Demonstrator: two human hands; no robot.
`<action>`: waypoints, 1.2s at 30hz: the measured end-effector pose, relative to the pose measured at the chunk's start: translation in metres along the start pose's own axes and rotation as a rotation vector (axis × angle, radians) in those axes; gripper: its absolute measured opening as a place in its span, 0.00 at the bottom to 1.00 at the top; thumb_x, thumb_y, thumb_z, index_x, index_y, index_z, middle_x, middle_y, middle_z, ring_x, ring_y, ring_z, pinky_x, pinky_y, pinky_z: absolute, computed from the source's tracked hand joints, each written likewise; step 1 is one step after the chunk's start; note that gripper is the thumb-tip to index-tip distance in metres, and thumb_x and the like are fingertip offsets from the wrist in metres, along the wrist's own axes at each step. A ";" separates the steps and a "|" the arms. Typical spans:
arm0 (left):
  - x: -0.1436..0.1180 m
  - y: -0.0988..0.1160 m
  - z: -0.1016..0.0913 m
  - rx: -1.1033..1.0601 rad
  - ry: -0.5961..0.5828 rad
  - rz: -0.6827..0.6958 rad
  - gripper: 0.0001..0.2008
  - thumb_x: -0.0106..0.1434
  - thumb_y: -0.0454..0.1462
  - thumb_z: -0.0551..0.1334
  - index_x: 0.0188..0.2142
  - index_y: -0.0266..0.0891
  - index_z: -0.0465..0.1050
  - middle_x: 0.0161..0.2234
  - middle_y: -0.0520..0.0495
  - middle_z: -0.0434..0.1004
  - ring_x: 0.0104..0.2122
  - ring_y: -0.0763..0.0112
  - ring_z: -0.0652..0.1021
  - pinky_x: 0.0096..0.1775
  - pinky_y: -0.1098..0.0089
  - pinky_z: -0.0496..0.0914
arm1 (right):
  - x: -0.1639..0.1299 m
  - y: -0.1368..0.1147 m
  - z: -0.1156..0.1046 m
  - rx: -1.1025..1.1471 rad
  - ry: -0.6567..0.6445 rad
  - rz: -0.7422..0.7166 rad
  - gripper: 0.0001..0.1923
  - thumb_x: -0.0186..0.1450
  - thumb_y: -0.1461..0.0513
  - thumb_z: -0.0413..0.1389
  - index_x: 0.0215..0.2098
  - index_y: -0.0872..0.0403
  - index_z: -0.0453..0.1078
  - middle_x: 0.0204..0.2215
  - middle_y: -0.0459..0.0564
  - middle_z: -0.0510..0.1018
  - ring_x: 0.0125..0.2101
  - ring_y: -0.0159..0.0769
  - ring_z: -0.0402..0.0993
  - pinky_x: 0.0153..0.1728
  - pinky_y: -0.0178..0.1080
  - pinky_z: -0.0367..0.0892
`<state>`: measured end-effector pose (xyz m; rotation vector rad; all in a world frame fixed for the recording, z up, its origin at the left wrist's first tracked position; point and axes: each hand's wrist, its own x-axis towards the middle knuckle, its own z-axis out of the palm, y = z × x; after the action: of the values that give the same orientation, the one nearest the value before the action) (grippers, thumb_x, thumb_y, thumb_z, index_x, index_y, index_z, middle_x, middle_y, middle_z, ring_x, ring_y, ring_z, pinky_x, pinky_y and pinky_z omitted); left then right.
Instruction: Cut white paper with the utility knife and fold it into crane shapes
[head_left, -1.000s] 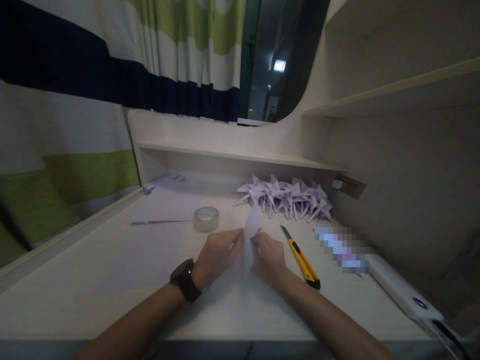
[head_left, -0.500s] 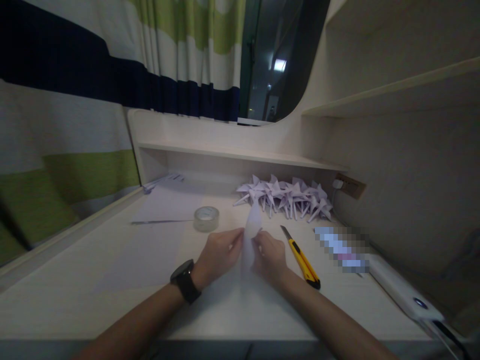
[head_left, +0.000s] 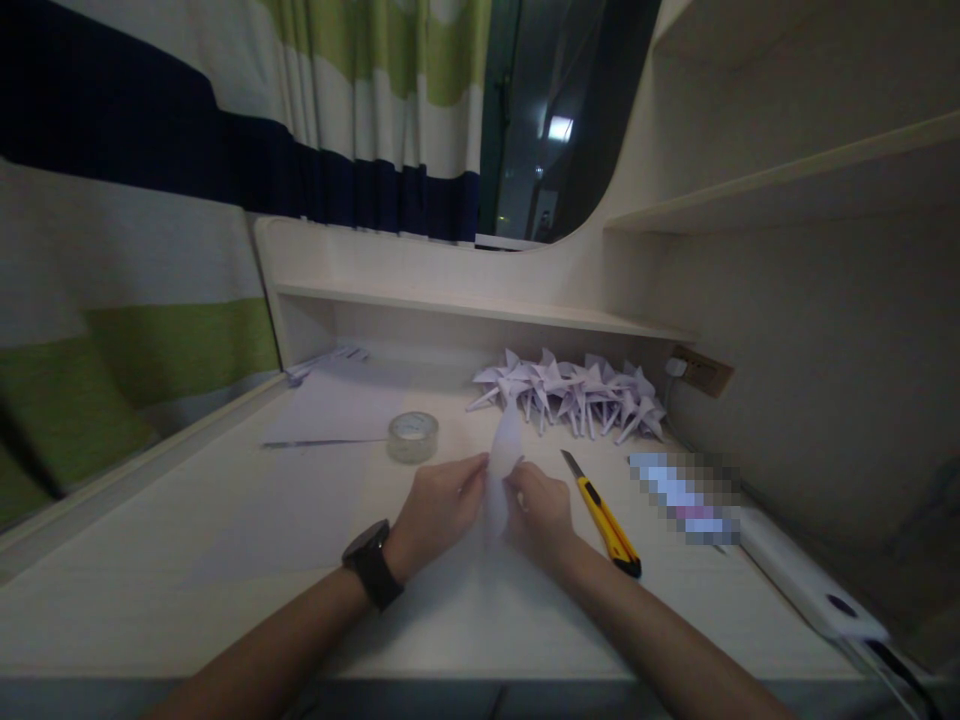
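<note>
On the dim pale wooden tabletop (head_left: 225,560), the thin pale lilac paper sheet (head_left: 501,470) pinched upright between the left hand (head_left: 435,508) and right hand (head_left: 541,510), both closed on it, could be creased crookedly or torn if pulled unevenly, and the open-bladed yellow utility knife (head_left: 604,518) just beside the right hand could be brushed

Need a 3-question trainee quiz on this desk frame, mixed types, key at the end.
1. True or false: the left hand and right hand both pinch one piece of paper.
2. What lies just right of the right hand? A) roll of tape B) yellow knife C) pile of folded paper shapes
3. Fill in: the left wrist wears a black ____.

Key:
1. True; the paper stands up between the fingertips.
2. B; the tape sits ahead and left, the pile at the back.
3. watch
</note>
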<state>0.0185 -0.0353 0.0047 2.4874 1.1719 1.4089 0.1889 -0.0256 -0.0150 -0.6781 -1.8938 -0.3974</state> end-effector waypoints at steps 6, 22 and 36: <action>0.001 0.003 0.001 -0.177 0.098 -0.100 0.17 0.65 0.36 0.56 0.53 0.38 0.69 0.40 0.44 0.81 0.35 0.66 0.81 0.39 0.68 0.75 | 0.000 0.001 -0.001 0.014 0.030 0.093 0.05 0.65 0.68 0.50 0.33 0.54 0.66 0.25 0.48 0.72 0.25 0.32 0.70 0.24 0.33 0.62; 0.015 -0.007 -0.002 -0.522 0.047 -0.315 0.11 0.65 0.42 0.56 0.33 0.37 0.71 0.28 0.48 0.78 0.25 0.72 0.76 0.26 0.72 0.70 | 0.003 0.008 -0.002 0.099 0.091 0.224 0.06 0.65 0.65 0.49 0.30 0.54 0.65 0.24 0.47 0.70 0.22 0.32 0.65 0.23 0.34 0.60; 0.011 -0.006 -0.003 -0.337 -0.100 -0.171 0.13 0.67 0.41 0.53 0.29 0.37 0.68 0.26 0.50 0.70 0.27 0.71 0.70 0.30 0.71 0.64 | 0.008 0.001 -0.008 0.302 -0.026 0.232 0.06 0.62 0.67 0.50 0.37 0.54 0.68 0.29 0.49 0.73 0.26 0.33 0.69 0.23 0.33 0.63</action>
<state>0.0159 -0.0252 0.0120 2.1475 1.0049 1.2968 0.1931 -0.0267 -0.0048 -0.6902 -1.8237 0.0458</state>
